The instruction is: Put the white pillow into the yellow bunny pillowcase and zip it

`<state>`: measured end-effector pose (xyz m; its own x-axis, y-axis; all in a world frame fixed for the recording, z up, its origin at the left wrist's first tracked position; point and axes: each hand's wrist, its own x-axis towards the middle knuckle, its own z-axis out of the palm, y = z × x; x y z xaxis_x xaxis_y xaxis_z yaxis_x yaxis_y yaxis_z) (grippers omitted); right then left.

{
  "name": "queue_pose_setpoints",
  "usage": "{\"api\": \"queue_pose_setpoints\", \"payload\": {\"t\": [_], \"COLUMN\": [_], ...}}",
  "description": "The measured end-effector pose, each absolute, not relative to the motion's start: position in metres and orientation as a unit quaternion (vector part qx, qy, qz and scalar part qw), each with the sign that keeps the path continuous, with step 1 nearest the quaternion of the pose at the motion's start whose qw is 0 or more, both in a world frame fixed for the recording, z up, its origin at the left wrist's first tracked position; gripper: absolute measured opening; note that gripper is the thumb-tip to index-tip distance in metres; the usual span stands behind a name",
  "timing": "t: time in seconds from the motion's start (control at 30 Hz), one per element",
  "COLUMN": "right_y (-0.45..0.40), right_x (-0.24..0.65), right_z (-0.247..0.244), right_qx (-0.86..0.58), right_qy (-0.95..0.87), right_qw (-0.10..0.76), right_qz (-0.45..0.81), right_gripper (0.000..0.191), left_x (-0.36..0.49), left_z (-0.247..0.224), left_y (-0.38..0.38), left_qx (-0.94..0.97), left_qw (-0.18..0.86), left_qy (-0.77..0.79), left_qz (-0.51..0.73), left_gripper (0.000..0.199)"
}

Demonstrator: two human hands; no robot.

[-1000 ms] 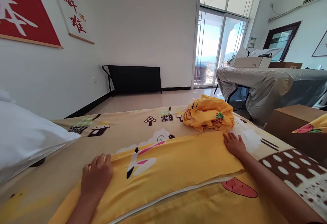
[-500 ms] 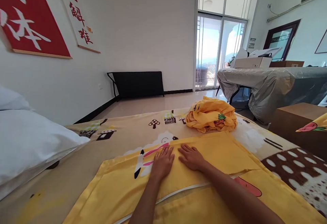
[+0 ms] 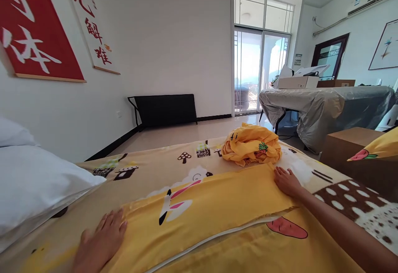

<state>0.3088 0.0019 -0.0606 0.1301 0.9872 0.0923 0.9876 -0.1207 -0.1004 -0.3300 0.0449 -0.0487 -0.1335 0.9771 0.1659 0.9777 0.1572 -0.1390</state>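
Across the yellow cloth (image 3: 230, 194), left hand (image 3: 104, 235) and right hand (image 3: 287, 181) flat, apparently empty, fingers slightly spread.

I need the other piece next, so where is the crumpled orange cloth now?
In the head view, the crumpled orange cloth lies right of centre, just beyond the yellow fabric.

At ten o'clock, a red scroll (image 3: 51, 24) bears a large white "体", and the white scroll (image 3: 90, 34) beside it reads "解难" in red. Near centre, toward four, the crumpled yellow cloth (image 3: 251, 145) shows letters resembling "fi". Lettering on the blanket (image 3: 158, 161) at six and the wall notice (image 3: 297, 59) at two is illegible.
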Motion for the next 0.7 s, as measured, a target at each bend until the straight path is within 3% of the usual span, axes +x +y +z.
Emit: {"api": "queue_pose_setpoints", "payload": {"t": [0.17,0.3,0.5,0.7], "right_y": [0.035,0.062,0.102,0.137], "right_x": [0.215,0.175,0.204,0.220], "right_z": [-0.055,-0.065,-0.071,-0.072], "right_qx": [-0.654,-0.642,-0.662,-0.637], "right_qy": [-0.748,-0.751,-0.718,-0.718], "right_qw": [0.117,0.152,0.206,0.256], "right_qz": [0.001,0.018,0.055,0.119], "right_gripper": [0.042,0.041,0.036,0.021], "left_x": [-0.201,-0.128,-0.118,-0.110], "left_z": [-0.018,-0.031,-0.061,-0.049], "left_y": [0.041,0.059,0.066,0.049], "left_qx": [-0.741,-0.775,-0.775,-0.826], "left_qw": [0.004,-0.041,-0.021,0.023], "left_qy": [-0.670,-0.630,-0.627,-0.552], "left_qz": [0.039,0.009,-0.077,-0.110], "left_gripper": [0.055,0.056,0.055,0.044]}}
